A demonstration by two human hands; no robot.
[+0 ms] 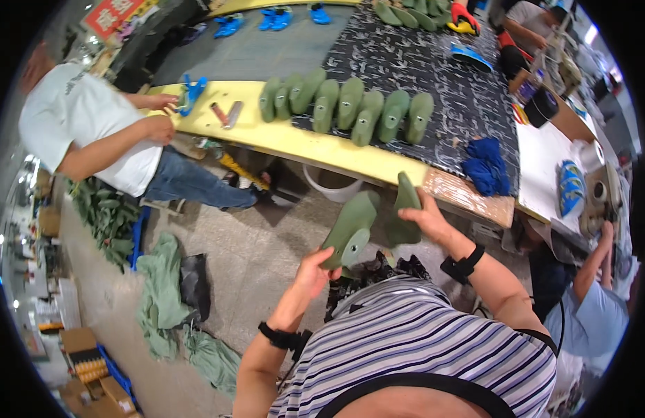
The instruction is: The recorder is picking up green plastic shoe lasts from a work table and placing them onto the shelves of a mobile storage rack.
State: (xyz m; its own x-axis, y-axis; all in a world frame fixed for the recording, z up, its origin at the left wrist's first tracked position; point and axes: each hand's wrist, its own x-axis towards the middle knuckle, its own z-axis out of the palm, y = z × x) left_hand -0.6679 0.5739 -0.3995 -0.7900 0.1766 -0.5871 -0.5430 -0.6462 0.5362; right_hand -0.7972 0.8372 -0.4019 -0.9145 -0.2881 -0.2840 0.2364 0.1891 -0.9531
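Observation:
In front of my body I hold a green shoe last in each hand. My left hand (312,272) is closed round one end of a shoe last (355,221), whose flat top with a round hole faces up. My right hand (432,221) grips the second shoe last (404,228), held more upright beside the first with a small gap between them. Just beyond my hands, a row of several green lasts (350,101) stands along the near part of the workbench (399,167), partly on yellow surface and partly on dark patterned cloth.
At the left a co-worker in a white shirt (92,132) handles a blue shoe upper (191,94). A crumpled blue cloth (486,167) lies at the bench's right end. Under the bench stands a white bucket (333,182). Green sacks (162,292) lie on the floor.

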